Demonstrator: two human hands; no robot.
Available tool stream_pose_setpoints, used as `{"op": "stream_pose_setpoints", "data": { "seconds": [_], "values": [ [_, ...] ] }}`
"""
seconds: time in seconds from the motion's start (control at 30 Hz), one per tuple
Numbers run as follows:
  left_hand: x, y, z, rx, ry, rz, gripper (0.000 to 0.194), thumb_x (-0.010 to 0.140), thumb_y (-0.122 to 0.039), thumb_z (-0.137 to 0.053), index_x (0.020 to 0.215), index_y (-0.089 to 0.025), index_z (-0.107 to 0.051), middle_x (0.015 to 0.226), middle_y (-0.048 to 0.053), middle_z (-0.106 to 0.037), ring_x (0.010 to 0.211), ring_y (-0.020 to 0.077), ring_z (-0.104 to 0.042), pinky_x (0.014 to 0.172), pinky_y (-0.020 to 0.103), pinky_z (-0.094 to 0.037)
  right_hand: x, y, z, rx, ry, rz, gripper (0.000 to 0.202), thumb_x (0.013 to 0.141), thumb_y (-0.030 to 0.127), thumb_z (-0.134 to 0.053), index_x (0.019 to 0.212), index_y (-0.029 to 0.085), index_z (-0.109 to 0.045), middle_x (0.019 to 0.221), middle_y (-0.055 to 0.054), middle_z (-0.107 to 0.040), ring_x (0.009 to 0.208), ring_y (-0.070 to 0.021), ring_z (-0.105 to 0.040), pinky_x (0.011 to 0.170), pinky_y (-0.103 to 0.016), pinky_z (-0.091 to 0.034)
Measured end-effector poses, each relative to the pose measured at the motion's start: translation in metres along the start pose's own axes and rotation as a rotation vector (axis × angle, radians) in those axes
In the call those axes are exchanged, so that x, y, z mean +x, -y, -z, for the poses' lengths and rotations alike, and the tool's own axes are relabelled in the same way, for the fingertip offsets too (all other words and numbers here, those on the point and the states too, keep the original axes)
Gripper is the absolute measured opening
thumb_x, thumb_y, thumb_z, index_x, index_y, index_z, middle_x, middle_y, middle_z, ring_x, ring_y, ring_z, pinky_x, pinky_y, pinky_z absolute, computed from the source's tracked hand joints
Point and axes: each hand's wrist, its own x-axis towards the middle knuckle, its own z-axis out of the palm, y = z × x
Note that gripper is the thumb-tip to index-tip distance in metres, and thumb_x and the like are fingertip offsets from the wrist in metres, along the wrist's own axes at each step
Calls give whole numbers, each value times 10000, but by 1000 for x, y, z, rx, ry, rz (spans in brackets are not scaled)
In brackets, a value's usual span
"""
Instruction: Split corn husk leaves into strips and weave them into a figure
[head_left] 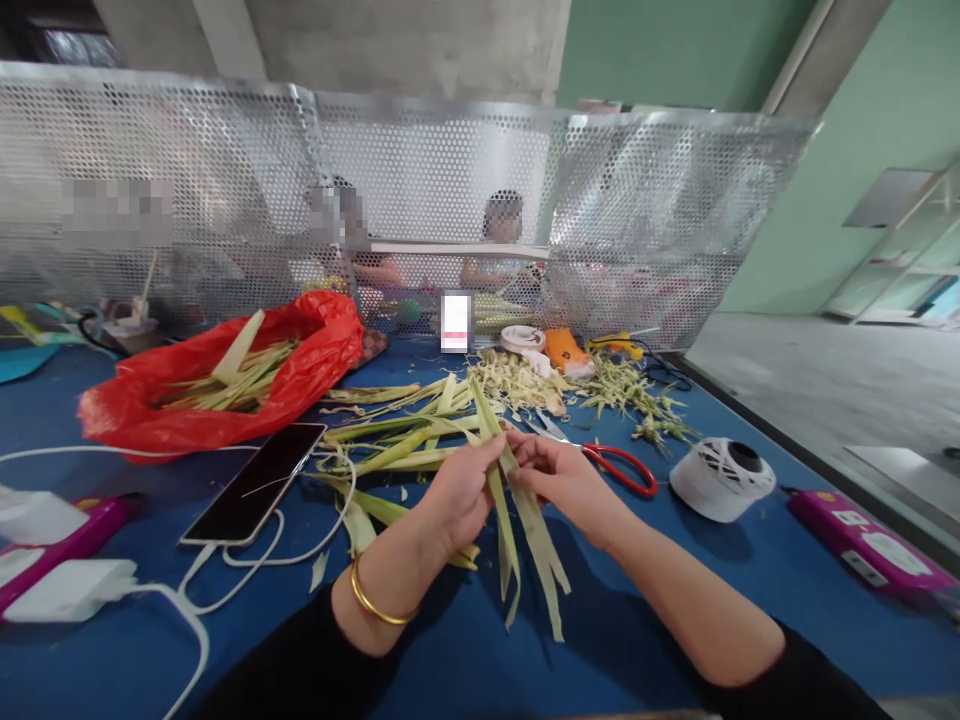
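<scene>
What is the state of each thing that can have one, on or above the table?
Left hand, closed on leaf strips
Right hand, fingers closed on them
Leaf strips, held, lower ends loose
Red bag, open, leaves inside
Phone, lying flat, screen dark
Scissors, lying down, not held
White roll, upright

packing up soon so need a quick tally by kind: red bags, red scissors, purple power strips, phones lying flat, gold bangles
Red bag: 1
Red scissors: 1
Purple power strips: 2
Flat phone: 1
Gold bangle: 1
Total: 6
</scene>
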Motion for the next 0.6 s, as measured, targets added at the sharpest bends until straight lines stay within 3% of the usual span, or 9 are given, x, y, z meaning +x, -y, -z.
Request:
{"op": "stream_pose_setpoints", "data": {
  "seconds": [0.13, 0.23, 0.33, 0.47, 0.6],
  "values": [
    [5, 2, 3, -62, -66, 34, 248, 921, -168, -420, 737, -121, -580, 816, 103, -691, 647, 163, -660, 684, 312, -548, -2, -2, 0, -102, 28, -33, 324, 787, 482, -580, 661, 191, -516, 587, 33, -509, 518, -107, -482, 491, -232, -391],
    [7, 2, 6, -73, -133, 19, 241, 921, -167, -423, 720, -133, -551, 775, 80, -675, 628, 150, -646, 659, 300, -540, 0, 2, 12, -393, -134, 120, 391, 817, 524, -539, 606, 197, -502, 545, 27, -491, 522, -116, -466, 505, -237, -373],
    [4, 1, 6, -28, -146, 19, 198, 916, -178, -435, 772, -139, -564, 630, 4, -583, 482, 106, -557, 528, 257, -496, 5, 8, 24, -387, -259, 239, 334, 814, 511, -552, 701, 198, -574, 553, 36, -481, 526, -119, -459, 508, -239, -370],
    [0, 4, 6, 17, -43, 91, 170, 909, -200, -446, 785, -153, -554, 552, -62, -439, 373, 51, -390, 401, 187, -352, 23, 14, 25, -169, -216, 116, 366, 726, 488, -663, 923, 183, -621, 517, 77, -454, 447, -102, -437, 451, -229, -375],
    [1, 9, 10, 67, 16, 202, 153, 900, -227, -450, 797, -154, -538, 559, -67, -409, 368, 37, -328, 379, 161, -232, 64, 25, 16, -117, -41, -113, 325, 752, 467, -674, 801, 147, -638, 455, 93, -399, 359, -63, -324, 377, -210, -335]
  ]
}}
